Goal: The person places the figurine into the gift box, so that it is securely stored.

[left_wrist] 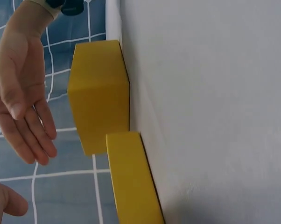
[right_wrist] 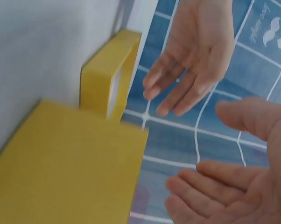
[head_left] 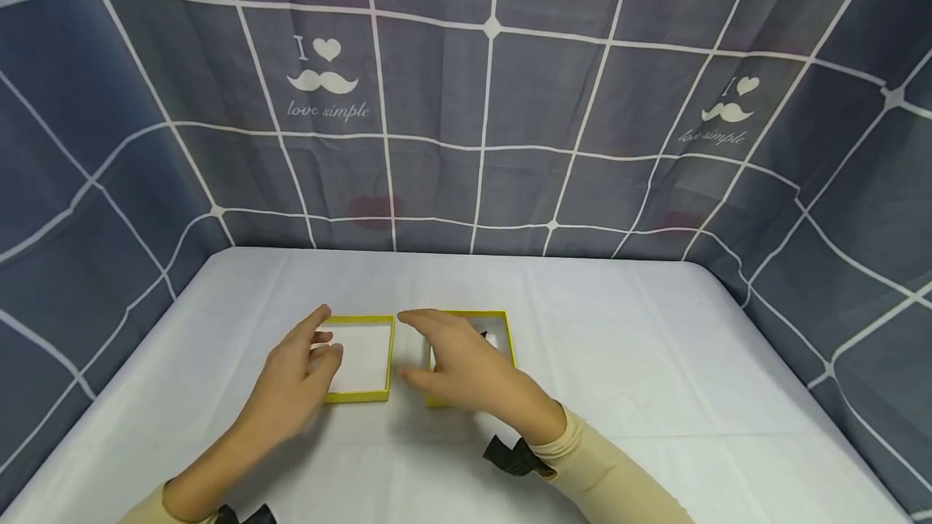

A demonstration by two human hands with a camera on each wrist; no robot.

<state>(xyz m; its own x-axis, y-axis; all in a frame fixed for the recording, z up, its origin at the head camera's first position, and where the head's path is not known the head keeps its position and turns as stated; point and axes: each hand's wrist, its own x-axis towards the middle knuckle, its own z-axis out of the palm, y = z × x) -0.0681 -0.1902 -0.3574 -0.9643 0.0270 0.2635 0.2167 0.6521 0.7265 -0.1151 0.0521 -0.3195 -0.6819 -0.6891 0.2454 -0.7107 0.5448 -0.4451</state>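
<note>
A shallow yellow tray (head_left: 355, 397) with a white inside, like a box lid, lies on the table. To its right stands a deeper yellow box (head_left: 511, 338), open at the top; something dark and white shows inside, mostly hidden behind the hand. My left hand (head_left: 294, 378) hovers over the tray's left side, fingers relaxed and holding nothing. Above the box is my right hand (head_left: 466, 362), its thumb and fingers spread. In the right wrist view both palms face each other, with the box (right_wrist: 66, 163) below and the tray (right_wrist: 94, 86) beyond it.
A white cloth (head_left: 655, 362) covers the table. Grey-blue curtains (head_left: 437, 87) with white grid lines close off the back and both sides. Dark bands (head_left: 513, 458) sit at the wrists, by beige sleeves (head_left: 612, 467).
</note>
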